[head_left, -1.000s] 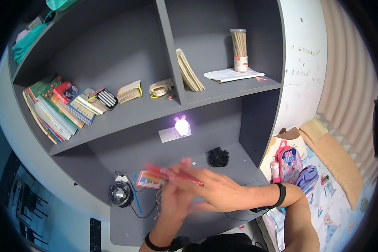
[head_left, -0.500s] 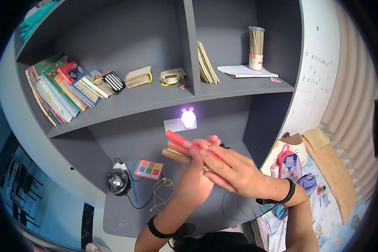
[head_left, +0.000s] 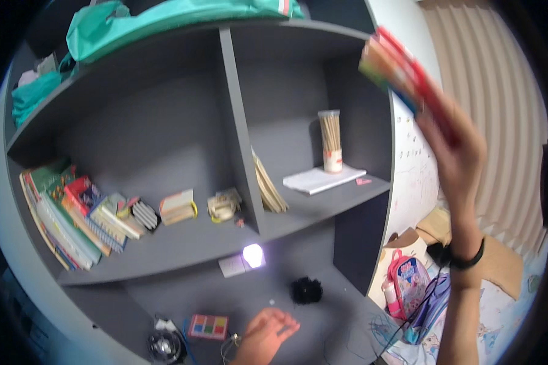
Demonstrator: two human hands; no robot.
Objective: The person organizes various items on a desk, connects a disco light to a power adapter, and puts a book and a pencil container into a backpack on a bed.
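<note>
The right hand (head_left: 460, 146), between two and three o'clock, is clamped on a blurred bundle of coloured pens (head_left: 403, 73) pointing toward eleven. At six o'clock, the left hand (head_left: 265, 334), thumb and fingers apart, hangs over the table (head_left: 313, 331).

I'm looking in on a home bedroom: bookshelf (head_left: 158, 246), glowing night-light (head_left: 254, 255), pink backpack (head_left: 410, 278) on patterned bedding (head_left: 494, 316), pleated curtain (head_left: 505, 152).

Red, orange and green bundle (head_left: 403, 70), grey shelves (head_left: 240, 125), teal fabric (head_left: 164, 20)
</note>
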